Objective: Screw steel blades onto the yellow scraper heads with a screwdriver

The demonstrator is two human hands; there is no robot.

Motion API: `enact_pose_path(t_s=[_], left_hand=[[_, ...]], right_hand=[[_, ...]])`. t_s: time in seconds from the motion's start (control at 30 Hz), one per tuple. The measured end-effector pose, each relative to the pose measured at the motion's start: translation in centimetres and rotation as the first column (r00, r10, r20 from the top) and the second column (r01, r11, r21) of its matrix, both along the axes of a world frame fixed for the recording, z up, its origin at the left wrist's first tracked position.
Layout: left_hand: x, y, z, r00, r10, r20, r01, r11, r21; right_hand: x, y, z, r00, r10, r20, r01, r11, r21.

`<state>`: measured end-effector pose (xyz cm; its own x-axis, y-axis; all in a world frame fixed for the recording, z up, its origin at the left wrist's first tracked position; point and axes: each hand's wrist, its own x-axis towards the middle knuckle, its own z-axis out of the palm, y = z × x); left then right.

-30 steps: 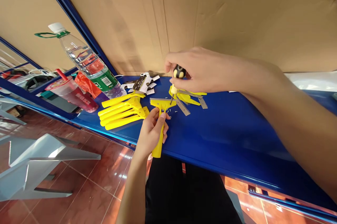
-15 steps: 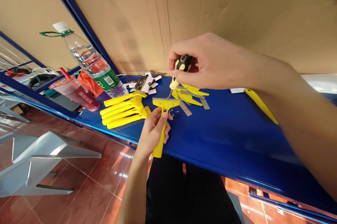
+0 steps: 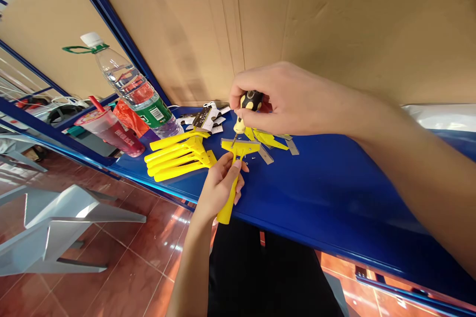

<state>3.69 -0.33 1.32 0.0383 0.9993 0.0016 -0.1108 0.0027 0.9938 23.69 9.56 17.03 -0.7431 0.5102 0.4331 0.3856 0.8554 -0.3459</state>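
Yellow scraper point(image 3: 230, 202) in L hand point(image 3: 221, 185), over near edge of blue table point(image 3: 316, 198), handle slanting down toward body, wide head facing away w/ thin metal strip point(image 3: 225, 143) along far side. L hand grasping neck and upper handle, thumb on top, fingers curled round from beneath. R hand point(image 3: 275, 98) closed round screwdriver point(image 3: 250, 101), black-and-cream grip inside bent fingers, shaft angled down to L end of head; tip at or just above surface there, exact contact too small to tell. Prob. 1 screw head point(image 3: 250, 149) visible at R end.

Handling, as judged: prob. light, stiff moulded plastic, glossy so maybe a bit slippery; not esp. fragile, though narrow at neck. Strip edge prob. sharp, so best to take hold at neck or handle, fingertips well back from far side. Poss. twist or tip under screwdriver pressure w/o support below head, hence firm pinch close up under head. Screwdriver best held by fat grip, in line w/ shaft.

Nearby: 4 yellow handles point(image 3: 176, 162) side by side, L of L hand; flat yellow pieces point(image 3: 268, 139) and grey blades point(image 3: 266, 155) in loose heap beyond, partly hidden by R hand; tiny screws point(image 3: 253, 158) on table just R of scraper neck, too small to count. Farther back, cardboard packaging point(image 3: 205, 117), plus bottle point(image 3: 153, 112) w/ green label and red drink cup point(image 3: 121, 136) off to L.
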Motion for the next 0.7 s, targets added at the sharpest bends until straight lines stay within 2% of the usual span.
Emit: enact_pose_path(t_s=[0.2, 0.37, 0.53, 0.7], left_hand=[[-0.06, -0.04, -0.03, 1.0, -0.014, -0.008, 0.014, 1.0, 0.008], [-0.19, -0.05, -0.25, 0.997, -0.032, -0.071, 0.033, 0.999, 0.011], [-0.34, -0.1, -0.36, 0.989, -0.056, -0.138, 0.055, 0.998, -0.01], [-0.46, -0.07, -0.49, 0.99, -0.052, -0.13, 0.054, 0.999, 0.009]], right_hand=[[0.01, 0.08, -0.12, 1.0, 0.006, 0.007, -0.005, 1.0, -0.031], [-0.12, -0.14, -0.08, 1.0, -0.023, 0.011, 0.023, 1.0, 0.017], [-0.31, -0.39, -0.25, 0.997, 0.059, 0.055, -0.06, 0.998, 0.028], [-0.19, -0.05, -0.49, 0.999, -0.039, 0.008, 0.038, 0.994, 0.104]])
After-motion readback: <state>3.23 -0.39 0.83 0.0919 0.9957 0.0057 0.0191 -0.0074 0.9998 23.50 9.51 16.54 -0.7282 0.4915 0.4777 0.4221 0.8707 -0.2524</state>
